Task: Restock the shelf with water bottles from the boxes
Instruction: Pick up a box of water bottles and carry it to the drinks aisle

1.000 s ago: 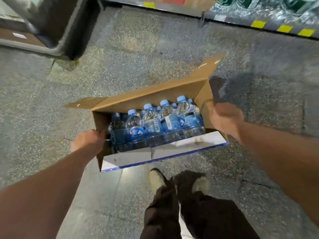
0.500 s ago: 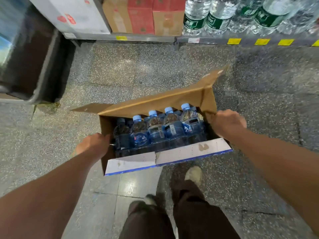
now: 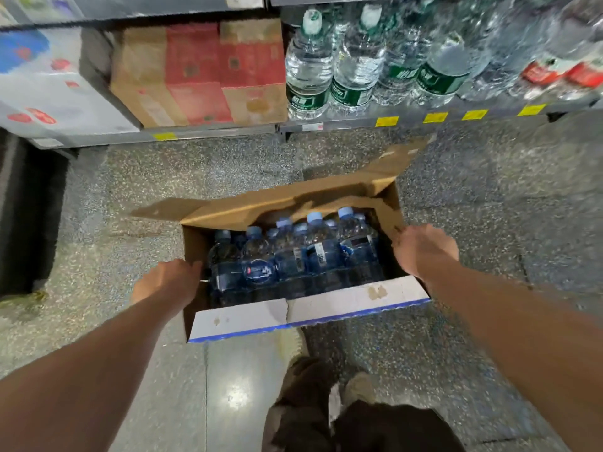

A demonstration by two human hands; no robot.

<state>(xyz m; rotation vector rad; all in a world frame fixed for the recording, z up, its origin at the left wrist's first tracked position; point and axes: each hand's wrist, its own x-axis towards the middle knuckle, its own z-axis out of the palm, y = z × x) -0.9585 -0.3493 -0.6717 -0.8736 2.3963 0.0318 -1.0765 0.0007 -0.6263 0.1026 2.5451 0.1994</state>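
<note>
Speckled floor (image 3: pixel 163 190) runs up to the low shelf (image 3: pixel 326 127). The open box (image 3: pixel 238 321) hangs over that floor, the left hand (image 3: pixel 166 282) gripping its left wall, the right hand (image 3: pixel 424 247) its right wall. Water bottles (image 3: pixel 293 256) stand packed inside. Best keep it level and set it down softly.

Speckled floor (image 3: pixel 489 223), glossy near its bottom edge. Dark trousers (image 3: pixel 391 429) and a pale shoe (image 3: pixel 359 388) over that edge. Black cabinet (image 3: pixel 29 216) at the floor's left edge. Yellow tags (image 3: pixel 386 121) in a row beyond its far edge.
</note>
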